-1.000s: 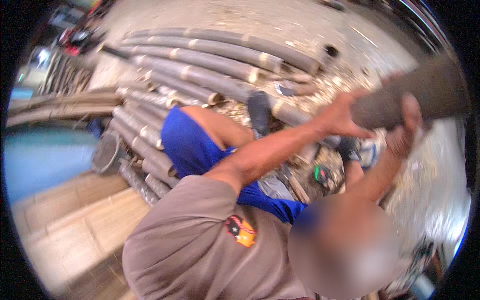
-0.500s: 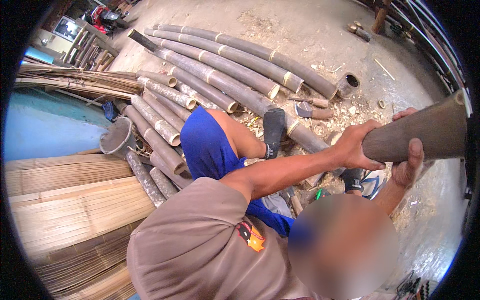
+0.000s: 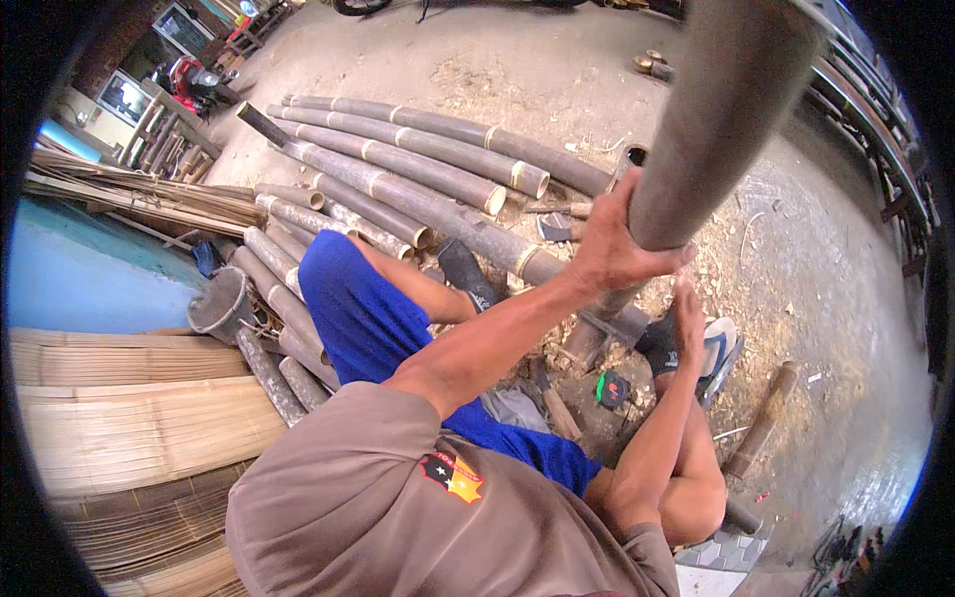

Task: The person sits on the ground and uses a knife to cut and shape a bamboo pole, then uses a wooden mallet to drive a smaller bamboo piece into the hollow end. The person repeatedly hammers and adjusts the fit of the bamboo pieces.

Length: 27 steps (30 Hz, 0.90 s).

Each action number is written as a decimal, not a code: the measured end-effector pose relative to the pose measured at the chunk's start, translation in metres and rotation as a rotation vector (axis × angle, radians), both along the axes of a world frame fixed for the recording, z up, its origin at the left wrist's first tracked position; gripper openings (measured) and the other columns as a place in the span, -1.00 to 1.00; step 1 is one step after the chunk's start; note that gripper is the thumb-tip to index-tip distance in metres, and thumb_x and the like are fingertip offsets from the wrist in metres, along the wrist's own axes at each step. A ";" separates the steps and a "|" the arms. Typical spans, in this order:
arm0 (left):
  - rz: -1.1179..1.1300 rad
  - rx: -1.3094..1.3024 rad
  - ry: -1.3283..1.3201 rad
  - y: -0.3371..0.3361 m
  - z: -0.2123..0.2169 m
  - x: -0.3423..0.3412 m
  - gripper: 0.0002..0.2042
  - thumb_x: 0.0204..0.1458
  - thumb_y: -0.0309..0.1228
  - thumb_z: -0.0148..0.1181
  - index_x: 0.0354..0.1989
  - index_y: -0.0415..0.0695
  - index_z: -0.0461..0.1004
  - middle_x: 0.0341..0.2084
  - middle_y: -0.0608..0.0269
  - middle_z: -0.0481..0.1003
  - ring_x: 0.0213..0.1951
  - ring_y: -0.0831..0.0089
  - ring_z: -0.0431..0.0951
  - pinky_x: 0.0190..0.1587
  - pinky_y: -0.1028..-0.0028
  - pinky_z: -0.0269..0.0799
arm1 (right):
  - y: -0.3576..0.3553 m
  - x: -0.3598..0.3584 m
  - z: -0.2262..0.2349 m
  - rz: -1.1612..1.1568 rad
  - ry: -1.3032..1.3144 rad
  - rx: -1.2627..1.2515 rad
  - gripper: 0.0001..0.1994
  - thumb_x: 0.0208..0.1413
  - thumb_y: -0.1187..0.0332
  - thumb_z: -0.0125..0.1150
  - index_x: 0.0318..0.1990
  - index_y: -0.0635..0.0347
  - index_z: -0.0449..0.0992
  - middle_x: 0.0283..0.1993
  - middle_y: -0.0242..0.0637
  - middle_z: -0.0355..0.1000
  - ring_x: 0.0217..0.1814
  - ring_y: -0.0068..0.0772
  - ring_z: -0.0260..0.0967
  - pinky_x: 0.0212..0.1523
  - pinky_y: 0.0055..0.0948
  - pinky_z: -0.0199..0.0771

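A thick grey-brown bamboo pole (image 3: 716,119) stands steeply tilted in front of me, its upper end leaning away to the right. My left hand (image 3: 617,244) is wrapped round it towards its lower part. Just below and to the right is my right hand (image 3: 687,313), fingers straight and pointing up, holding nothing. Whether its palm touches the bamboo I cannot tell. Under my left hand, the pole's foot is partly hidden near a short grey piece (image 3: 629,323) on the floor. By my feet lie a black and green tape measure (image 3: 612,389) and a tool with a wooden handle (image 3: 562,415).
Several long bamboo poles (image 3: 398,139) lie on the floor ahead and left, with shorter ones beside a grey bucket (image 3: 221,303). Wood chips surround my feet. A hatchet-like blade (image 3: 554,229) lies beyond my left hand. Woven bamboo panels (image 3: 139,428) are at left, a short bamboo piece (image 3: 761,418) at right.
The bamboo has swung from nearly level at the right to steeply upright, nearer the middle. My right hand has come off it and dropped lower; my left hand still grips it.
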<state>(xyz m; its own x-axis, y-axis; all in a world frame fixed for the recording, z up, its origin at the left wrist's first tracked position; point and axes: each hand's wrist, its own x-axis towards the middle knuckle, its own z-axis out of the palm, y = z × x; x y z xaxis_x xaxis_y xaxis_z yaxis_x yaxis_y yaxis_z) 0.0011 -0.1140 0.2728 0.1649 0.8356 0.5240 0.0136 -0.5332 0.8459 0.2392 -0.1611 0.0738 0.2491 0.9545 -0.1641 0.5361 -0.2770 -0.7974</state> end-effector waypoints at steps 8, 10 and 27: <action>-0.170 0.036 -0.380 -0.051 0.144 -0.092 -0.24 -0.08 -0.11 0.44 0.23 -0.30 0.27 -0.14 -0.03 0.53 -0.17 0.15 0.63 -0.10 0.20 0.62 | -0.063 -0.062 0.059 0.270 0.786 -0.133 -0.27 0.24 -0.17 0.05 0.37 0.24 0.36 0.22 0.01 0.45 0.30 -0.06 0.33 0.21 -0.21 0.36; -0.189 0.065 -0.475 -0.071 0.171 -0.114 -0.11 -0.04 0.10 0.35 0.30 -0.33 0.21 -0.10 -0.12 0.51 -0.16 0.06 0.63 -0.10 0.16 0.64 | -0.088 -0.079 0.081 0.354 0.881 -0.083 -0.31 0.21 -0.07 0.10 0.35 0.27 0.39 0.13 -0.04 0.48 0.20 -0.14 0.36 0.14 -0.26 0.40; 0.929 0.467 -0.192 -0.176 0.213 -0.221 -0.36 0.27 0.06 0.11 0.21 -0.33 0.38 0.10 0.05 0.51 0.06 0.23 0.56 0.19 0.23 0.41 | -0.140 -0.123 0.148 0.366 1.044 -0.133 -0.38 0.22 0.23 0.19 0.35 0.47 0.33 0.19 0.06 0.44 0.18 -0.23 0.41 0.23 -0.34 0.37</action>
